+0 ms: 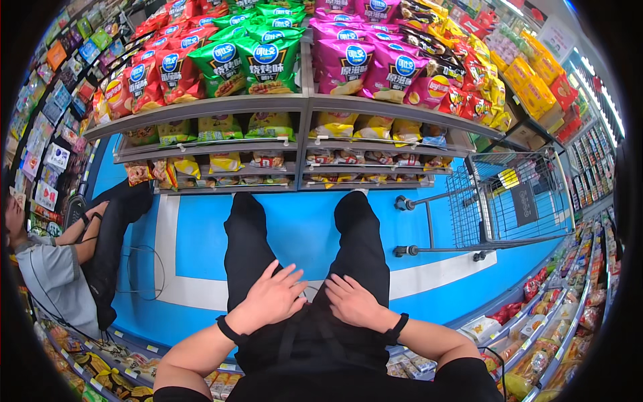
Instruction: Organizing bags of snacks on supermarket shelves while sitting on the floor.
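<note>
My left hand [275,295] lies palm down over my left thigh, fingers spread, with nothing in it. On the inner side of my other thigh rests my right hand [351,300], also empty, its fingers slightly apart. Both legs wear black trousers [359,251]. Before me stands a grey shelf unit [301,151]. Its top bears red chip bags [173,75], green chip bags [267,68] and magenta chip bags [345,65]. Yellow snack bags [374,126] and other packets fill the lower tiers.
A wire shopping cart [522,201] stands at the right on the blue floor [201,236]. At the left a person in a grey shirt [55,281] sits beside a thin cable loop [145,271]. Racks of packaged food [542,331] curve behind me.
</note>
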Demonstrator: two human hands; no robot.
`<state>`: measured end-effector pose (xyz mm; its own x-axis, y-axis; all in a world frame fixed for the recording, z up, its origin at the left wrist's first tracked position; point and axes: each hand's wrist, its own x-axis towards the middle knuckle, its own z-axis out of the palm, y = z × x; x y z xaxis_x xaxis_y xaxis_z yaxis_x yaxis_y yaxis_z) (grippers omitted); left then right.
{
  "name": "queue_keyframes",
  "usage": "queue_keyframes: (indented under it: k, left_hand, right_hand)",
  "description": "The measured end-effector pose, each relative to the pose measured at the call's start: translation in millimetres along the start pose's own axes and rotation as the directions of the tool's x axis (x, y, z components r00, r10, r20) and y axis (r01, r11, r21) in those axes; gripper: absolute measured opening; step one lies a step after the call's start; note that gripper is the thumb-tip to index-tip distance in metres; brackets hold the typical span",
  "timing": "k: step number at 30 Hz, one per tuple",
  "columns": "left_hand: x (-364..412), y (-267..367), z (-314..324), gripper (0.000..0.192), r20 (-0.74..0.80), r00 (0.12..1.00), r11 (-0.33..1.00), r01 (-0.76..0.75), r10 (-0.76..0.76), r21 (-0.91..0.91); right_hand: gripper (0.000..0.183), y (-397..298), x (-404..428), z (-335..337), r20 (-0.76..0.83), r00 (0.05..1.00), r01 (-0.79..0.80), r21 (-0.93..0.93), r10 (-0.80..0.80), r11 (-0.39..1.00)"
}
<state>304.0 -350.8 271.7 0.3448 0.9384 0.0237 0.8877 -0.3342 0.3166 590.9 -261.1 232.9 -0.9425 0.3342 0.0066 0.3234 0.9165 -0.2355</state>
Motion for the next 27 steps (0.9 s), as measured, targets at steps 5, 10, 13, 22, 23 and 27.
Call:
queue_keyframes:
  k: [5,10,13,22,23,27]
  left_hand:
    - [-4,-21,9,0.043,-0.173,0.972,0.987,0.150,-0.158,-0.061]
    - [-16,-37,45,0.046,0.060,0.995,0.993,0.081,-0.086,0.084]
    - [2,-14,9,0.043,-0.078,0.997,0.999,0.017,-0.021,-0.046]
    - [-12,-2,40,0.045,0.010,1.000,0.998,0.015,-0.014,-0.055]
    - [-8,-1,24,0.045,0.013,1.000,0.998,0.006,-0.005,-0.059]
    - [-2,-4,20,0.039,-0.132,0.990,0.991,0.035,-0.053,-0.132]
  right_hand:
    - [0.044,-18,25,-43,0.020,0.998,0.052,-0.042,-0.052,0.998]
    - [0.047,-12,39,-37,-0.150,0.985,0.087,-0.003,-0.086,0.996]
    - [0.047,2,4,12,0.094,0.993,0.071,-0.055,-0.065,0.996]
    - [0.032,-10,39,-20,-0.175,0.979,0.104,0.011,-0.101,0.994]
    - [0.031,3,27,0,-0.061,0.996,0.071,-0.006,-0.071,0.997]
    - [0.029,1,32,9,-0.115,0.989,0.101,0.065,-0.093,0.993]
